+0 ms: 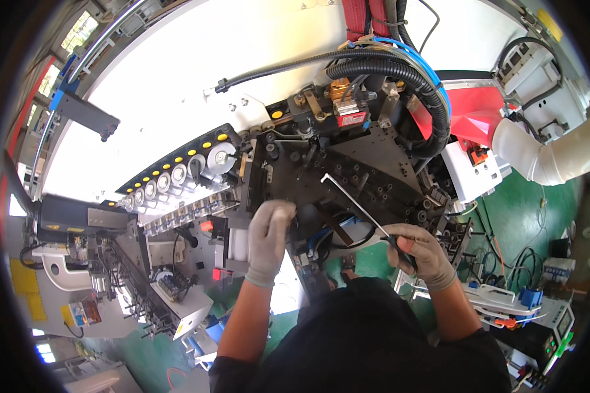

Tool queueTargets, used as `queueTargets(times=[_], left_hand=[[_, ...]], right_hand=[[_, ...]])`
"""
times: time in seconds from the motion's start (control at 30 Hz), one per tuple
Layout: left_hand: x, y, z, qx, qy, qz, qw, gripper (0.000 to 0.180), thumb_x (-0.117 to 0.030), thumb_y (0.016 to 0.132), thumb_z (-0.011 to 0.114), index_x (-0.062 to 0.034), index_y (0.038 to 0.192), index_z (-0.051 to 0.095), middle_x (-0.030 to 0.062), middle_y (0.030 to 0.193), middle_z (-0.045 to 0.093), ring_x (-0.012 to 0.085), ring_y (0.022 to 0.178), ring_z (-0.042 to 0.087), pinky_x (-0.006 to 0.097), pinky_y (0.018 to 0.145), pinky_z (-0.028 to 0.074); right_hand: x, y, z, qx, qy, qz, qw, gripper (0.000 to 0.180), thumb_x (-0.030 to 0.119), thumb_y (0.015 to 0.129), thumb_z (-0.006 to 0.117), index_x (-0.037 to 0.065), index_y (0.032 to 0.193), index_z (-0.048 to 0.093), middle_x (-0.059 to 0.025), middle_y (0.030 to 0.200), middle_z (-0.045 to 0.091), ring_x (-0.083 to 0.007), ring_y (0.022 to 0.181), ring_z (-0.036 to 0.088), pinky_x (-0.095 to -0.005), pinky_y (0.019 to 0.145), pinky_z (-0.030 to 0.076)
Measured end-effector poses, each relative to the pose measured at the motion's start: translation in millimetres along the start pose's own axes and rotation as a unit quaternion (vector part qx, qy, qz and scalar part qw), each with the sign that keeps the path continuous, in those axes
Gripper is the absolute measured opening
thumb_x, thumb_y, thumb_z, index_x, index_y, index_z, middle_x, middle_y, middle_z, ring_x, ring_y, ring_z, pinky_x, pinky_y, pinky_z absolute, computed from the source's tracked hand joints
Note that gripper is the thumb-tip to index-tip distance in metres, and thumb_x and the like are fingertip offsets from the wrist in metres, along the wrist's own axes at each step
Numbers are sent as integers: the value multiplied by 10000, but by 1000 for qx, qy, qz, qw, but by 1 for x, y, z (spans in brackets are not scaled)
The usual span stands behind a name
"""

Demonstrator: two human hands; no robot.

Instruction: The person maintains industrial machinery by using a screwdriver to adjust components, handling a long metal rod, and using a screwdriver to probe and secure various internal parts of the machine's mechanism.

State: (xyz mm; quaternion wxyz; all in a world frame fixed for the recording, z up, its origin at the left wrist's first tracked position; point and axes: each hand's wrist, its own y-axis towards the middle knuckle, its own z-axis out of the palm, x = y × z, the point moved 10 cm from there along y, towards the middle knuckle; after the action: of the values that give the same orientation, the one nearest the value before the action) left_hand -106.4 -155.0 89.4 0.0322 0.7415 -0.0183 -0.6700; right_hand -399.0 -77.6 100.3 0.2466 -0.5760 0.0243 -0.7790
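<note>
My right hand [418, 252], in a pale grey work glove, is closed round the dark handle of a hook-tipped metal rod tool [358, 204]. The tool's long, thin silver shaft reaches up and left over the dark machine plate [295, 177], and its short bent end is above that plate. My left hand [267, 237], gloved the same way, is held upright with curled fingers at the plate's near left side. Beside it is a pale cylinder [238, 244]. Whatever the left fingers hold, if anything, is hidden.
A row of metal rollers [179, 174] runs along the white machine panel [157, 85] on the left. Black corrugated hoses [432, 124] arch over the plate. To the right are a red hood [469, 114] and a wide pale duct [544, 154]. Cables lie on the green floor [521, 203].
</note>
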Motion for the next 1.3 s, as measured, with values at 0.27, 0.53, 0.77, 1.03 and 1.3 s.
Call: queueTargets(times=[0.27, 0.53, 0.77, 1.03, 1.3], left_hand=[[-56, -2, 56, 106, -187, -90, 973, 311, -144, 1119, 516, 17, 1348, 651, 106, 1250, 727, 141, 1035, 711, 261, 813, 545], [-91, -6, 56, 27, 233, 162, 958, 182, 31, 974, 618, 35, 1116, 731, 128, 970, 777, 180, 818, 753, 298, 753, 603], [-60, 0, 54, -100, 140, 96, 980, 182, 18, 991, 606, 37, 1125, 728, 123, 974, 771, 168, 803, 742, 291, 743, 609], [13, 6, 73, -155, -179, -213, 948, 165, -60, 1027, 572, -14, 1102, 712, 67, 935, 733, 108, 641, 672, 201, 519, 465], [27, -29, 51, -52, -289, -249, 923, 269, -244, 1122, 498, -57, 1275, 618, 64, 1091, 713, 187, 999, 717, 322, 839, 560]], right_hand=[[3, -21, 5, 57, -85, -11, 995, 463, 349, 1099, 610, 1, 1395, 685, -82, 857, 682, -81, 574, 549, -226, 541, 421], [23, -28, 18, 29, -231, -179, 956, 436, 303, 1099, 623, -26, 1379, 680, -135, 1088, 749, -144, 772, 643, -288, 734, 534], [-25, -19, 27, -34, -136, -183, 973, 395, 210, 1100, 620, -34, 1409, 653, -85, 1007, 718, -89, 731, 597, -242, 670, 486], [-58, -12, -4, -87, -97, -229, 965, 494, 368, 1098, 622, -30, 1388, 658, 2, 763, 602, -36, 555, 472, -207, 513, 350], [-12, 24, 15, 10, -52, -153, 987, 500, 366, 1090, 637, -17, 1411, 644, -16, 721, 601, -47, 525, 425, -222, 498, 324]])
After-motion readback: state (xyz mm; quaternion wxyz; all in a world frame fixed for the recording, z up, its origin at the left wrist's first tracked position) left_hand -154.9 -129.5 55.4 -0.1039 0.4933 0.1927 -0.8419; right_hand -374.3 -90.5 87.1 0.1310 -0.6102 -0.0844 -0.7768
